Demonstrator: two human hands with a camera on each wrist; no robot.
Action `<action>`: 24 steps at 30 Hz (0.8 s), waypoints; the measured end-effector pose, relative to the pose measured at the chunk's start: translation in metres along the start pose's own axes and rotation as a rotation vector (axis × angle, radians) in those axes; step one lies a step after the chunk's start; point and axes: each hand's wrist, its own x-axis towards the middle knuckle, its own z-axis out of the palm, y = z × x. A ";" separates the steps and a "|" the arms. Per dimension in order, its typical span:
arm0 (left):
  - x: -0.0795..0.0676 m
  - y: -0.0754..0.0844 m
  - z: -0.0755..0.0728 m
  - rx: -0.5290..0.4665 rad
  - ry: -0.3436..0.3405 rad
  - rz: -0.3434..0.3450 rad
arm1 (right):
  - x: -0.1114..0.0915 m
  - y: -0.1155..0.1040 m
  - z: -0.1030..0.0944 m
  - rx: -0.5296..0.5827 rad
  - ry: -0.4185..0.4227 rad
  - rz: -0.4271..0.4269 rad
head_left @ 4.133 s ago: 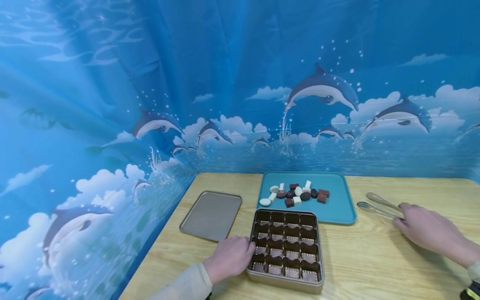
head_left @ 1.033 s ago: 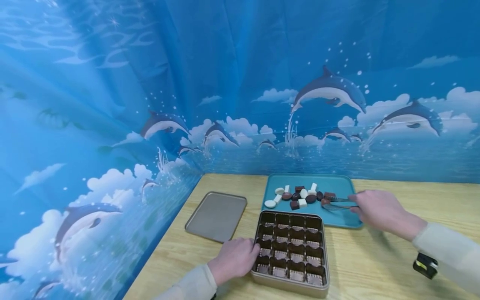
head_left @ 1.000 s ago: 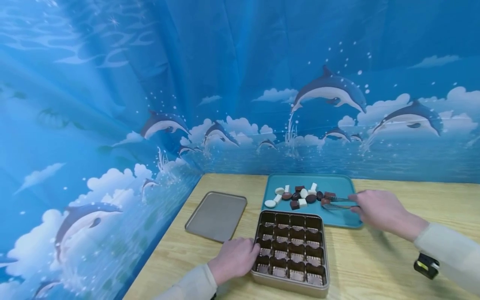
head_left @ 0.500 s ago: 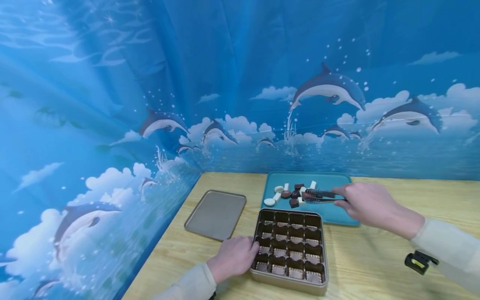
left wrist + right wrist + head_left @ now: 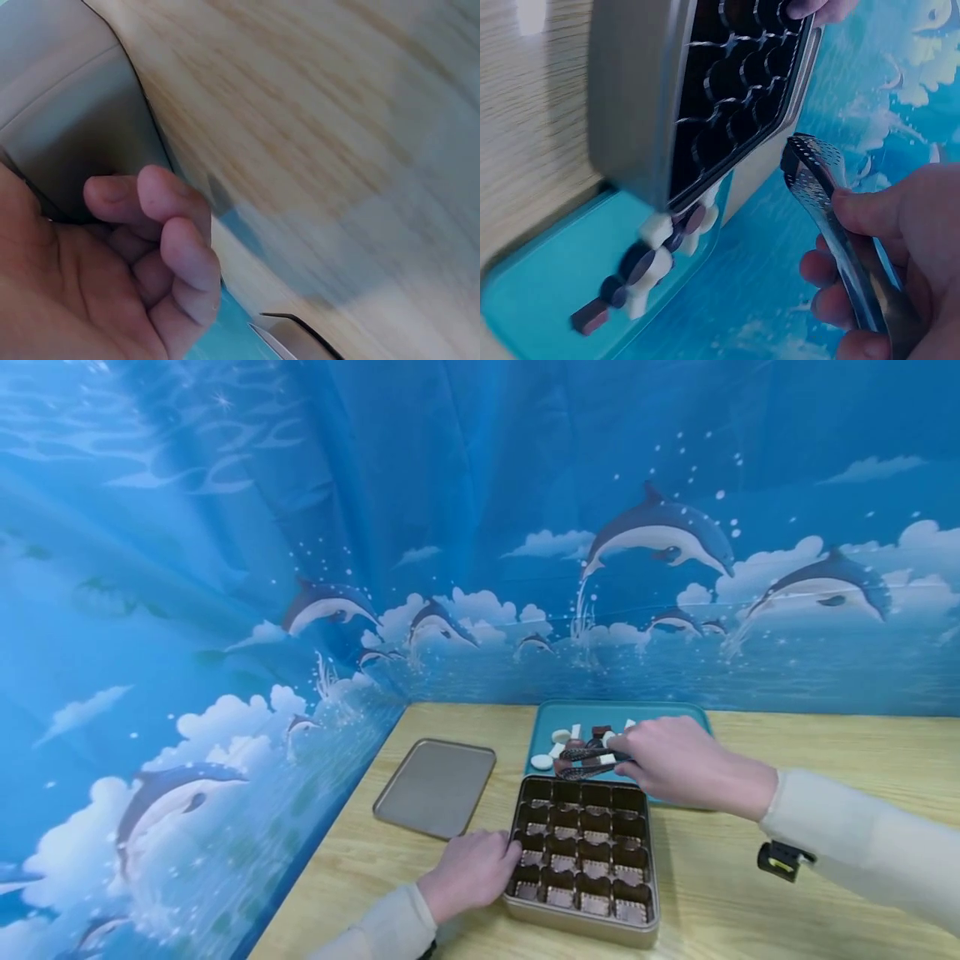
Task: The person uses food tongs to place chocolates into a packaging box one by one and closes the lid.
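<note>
My right hand (image 5: pixel 678 764) holds metal tongs (image 5: pixel 832 232) between thumb and fingers. A brown square chocolate (image 5: pixel 561 766) sits between the tong tips, over the far left part of a square metal tin (image 5: pixel 581 924) in the head view. Inside the tin is a dark brown liner (image 5: pixel 564 843) with rows of square compartments, which show no chocolates. My left hand (image 5: pixel 472 870) grips the tin's left side, thumb at the rim and the other fingers curled against the outer wall. In the left wrist view those fingers (image 5: pixel 187 251) are bent beside the metal wall.
Behind the tin lies a teal tray (image 5: pixel 675 710) with several white and brown chocolates (image 5: pixel 637 266), partly hidden by my right hand in the head view. A flat metal lid (image 5: pixel 435 787) lies left of the tin. A dolphin-print curtain (image 5: pixel 465 568) hangs behind the table.
My right hand took up the tongs from the table, pinched a brown chocolate at the tray's right, and has carried it left toward the tin. The left hand stays at the tin.
</note>
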 end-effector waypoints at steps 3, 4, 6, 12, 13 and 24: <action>0.000 0.001 0.000 -0.005 -0.008 0.003 | 0.009 -0.007 0.002 -0.002 -0.024 -0.021; 0.000 0.001 0.000 -0.007 -0.010 0.003 | 0.011 -0.009 0.003 0.000 -0.029 -0.029; 0.001 0.002 0.000 -0.004 -0.014 0.001 | 0.015 -0.013 0.006 0.006 -0.041 -0.044; 0.002 0.004 0.000 -0.009 -0.024 -0.010 | 0.025 -0.021 0.014 0.010 -0.078 -0.055; 0.002 0.004 -0.001 -0.008 -0.024 -0.010 | 0.027 -0.022 0.016 0.011 -0.082 -0.055; 0.001 0.001 0.000 0.003 -0.036 -0.026 | 0.036 -0.025 0.027 0.067 -0.096 -0.068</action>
